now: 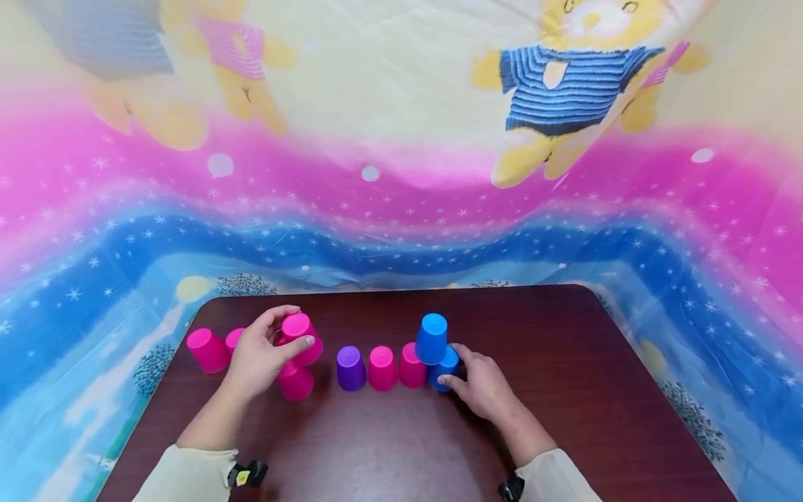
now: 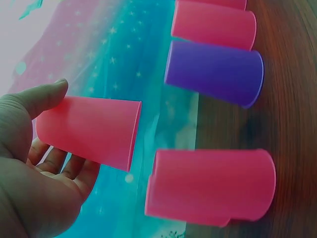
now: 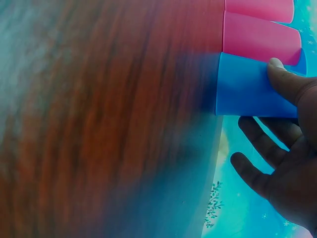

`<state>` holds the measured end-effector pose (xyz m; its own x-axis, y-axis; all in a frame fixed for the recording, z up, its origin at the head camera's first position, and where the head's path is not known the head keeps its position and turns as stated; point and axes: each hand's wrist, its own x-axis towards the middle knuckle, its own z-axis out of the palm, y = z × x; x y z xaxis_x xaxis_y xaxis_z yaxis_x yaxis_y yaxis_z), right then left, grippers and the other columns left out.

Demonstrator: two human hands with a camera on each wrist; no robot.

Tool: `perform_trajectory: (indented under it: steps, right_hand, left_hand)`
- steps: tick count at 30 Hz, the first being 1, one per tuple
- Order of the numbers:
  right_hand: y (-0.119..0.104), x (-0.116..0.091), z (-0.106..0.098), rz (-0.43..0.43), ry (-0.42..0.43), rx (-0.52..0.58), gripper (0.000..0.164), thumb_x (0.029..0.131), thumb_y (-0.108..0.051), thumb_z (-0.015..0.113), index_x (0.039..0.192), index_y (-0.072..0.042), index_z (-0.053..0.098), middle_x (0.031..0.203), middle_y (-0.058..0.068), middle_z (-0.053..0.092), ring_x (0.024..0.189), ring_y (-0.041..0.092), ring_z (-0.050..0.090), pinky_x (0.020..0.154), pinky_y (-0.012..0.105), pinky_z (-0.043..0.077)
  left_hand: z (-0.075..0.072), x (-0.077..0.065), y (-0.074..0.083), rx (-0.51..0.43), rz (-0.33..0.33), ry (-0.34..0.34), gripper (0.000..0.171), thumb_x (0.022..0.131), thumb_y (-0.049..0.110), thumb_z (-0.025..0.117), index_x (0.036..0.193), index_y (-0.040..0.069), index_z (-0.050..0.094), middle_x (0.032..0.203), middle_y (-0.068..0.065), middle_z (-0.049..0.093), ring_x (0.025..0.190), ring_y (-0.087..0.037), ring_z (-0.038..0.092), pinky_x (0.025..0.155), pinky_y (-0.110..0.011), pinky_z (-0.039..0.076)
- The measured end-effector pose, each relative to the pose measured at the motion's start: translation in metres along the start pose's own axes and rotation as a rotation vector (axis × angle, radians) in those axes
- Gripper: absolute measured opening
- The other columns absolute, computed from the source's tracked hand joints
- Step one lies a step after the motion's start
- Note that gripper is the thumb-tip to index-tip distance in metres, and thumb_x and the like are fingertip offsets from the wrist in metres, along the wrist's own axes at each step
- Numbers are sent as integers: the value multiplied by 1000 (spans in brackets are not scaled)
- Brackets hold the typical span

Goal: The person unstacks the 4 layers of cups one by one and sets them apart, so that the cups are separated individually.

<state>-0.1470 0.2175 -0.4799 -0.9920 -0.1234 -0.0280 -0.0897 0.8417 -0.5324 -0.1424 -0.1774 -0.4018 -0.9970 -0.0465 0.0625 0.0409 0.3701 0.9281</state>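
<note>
My left hand (image 1: pixel 258 359) holds a pink cup (image 2: pixel 91 130) between thumb and fingers, upside down and raised above another pink cup (image 1: pixel 296 383) that stands on the table. In the left wrist view a gap shows between the held cup and the pink cup (image 2: pixel 213 184) below. At the right end of a row, my right hand (image 1: pixel 488 385) grips a lower blue cup (image 3: pixel 255 89) with its thumb on the near side. A second blue cup (image 1: pixel 433 339) stands upside down on top, over the lower blue cup and the pink cup (image 1: pixel 411 369) beside it.
Left of the blue cups the row continues with a pink cup (image 1: pixel 382 369) and a purple cup (image 1: pixel 350 369). More pink cups (image 1: pixel 208 351) stand at the table's left edge, one partly behind the left hand. A patterned cloth (image 1: pixel 401 209) hangs behind the dark wooden table (image 1: pixel 389 446).
</note>
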Motion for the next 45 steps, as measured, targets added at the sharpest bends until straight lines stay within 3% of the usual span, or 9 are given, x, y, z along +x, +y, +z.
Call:
perform_trajectory:
  steps: [10, 17, 23, 27, 30, 37, 45]
  right_hand:
    - [-1, 0, -1, -2, 2, -10, 76, 89, -38, 82, 153, -12, 48, 136, 17, 64, 126, 41, 60, 102, 61, 51]
    - [0, -1, -2, -21, 10, -9, 76, 89, -37, 82, 152, -10, 49, 135, 17, 65, 124, 41, 62, 101, 60, 52]
    - [1, -1, -1, -26, 13, -7, 76, 89, -37, 82, 153, -10, 49, 135, 17, 65, 125, 41, 61, 101, 60, 52]
    - [1, -1, -1, -22, 13, -5, 77, 89, -37, 82, 153, -10, 49, 135, 17, 64, 125, 41, 61, 101, 60, 51]
    - [1, -1, -1, -21, 11, -3, 76, 89, -37, 82, 153, -10, 49, 135, 17, 65, 125, 41, 62, 101, 60, 51]
    - [0, -1, -1, -25, 14, 5, 76, 89, -36, 82, 152, -10, 49, 135, 17, 65, 124, 41, 62, 101, 60, 52]
    - [-1, -2, 1, -16, 13, 0, 77, 89, -37, 82, 153, -10, 49, 135, 17, 65, 124, 41, 62, 100, 60, 52]
  left_hand:
    - [-25, -7, -10, 20, 35, 71, 71, 88, 31, 86, 147, 12, 52, 137, -11, 61, 126, -26, 58, 87, -12, 52]
    - [-38, -16, -17, 25, -13, 113, 74, 87, 36, 85, 149, 14, 50, 140, -11, 58, 126, -23, 56, 82, -16, 56]
    - [-50, -23, -26, 63, -24, 160, 73, 88, 35, 84, 149, 12, 51, 140, -11, 58, 119, -7, 56, 83, -11, 53]
    - [-56, -25, -33, 96, -34, 177, 75, 88, 36, 84, 150, 13, 50, 141, -11, 57, 121, -9, 56, 82, -8, 51]
    - [-58, -27, -38, 104, -47, 182, 74, 88, 36, 84, 150, 12, 50, 141, -11, 57, 121, -11, 57, 82, -7, 50]
    - [-57, -33, -50, 119, -75, 180, 71, 89, 37, 84, 148, 11, 52, 141, -13, 59, 115, 1, 54, 84, -5, 47]
    - [-50, -36, -64, 109, -104, 174, 72, 88, 34, 85, 147, 10, 52, 141, -15, 59, 117, -10, 55, 82, -6, 47]
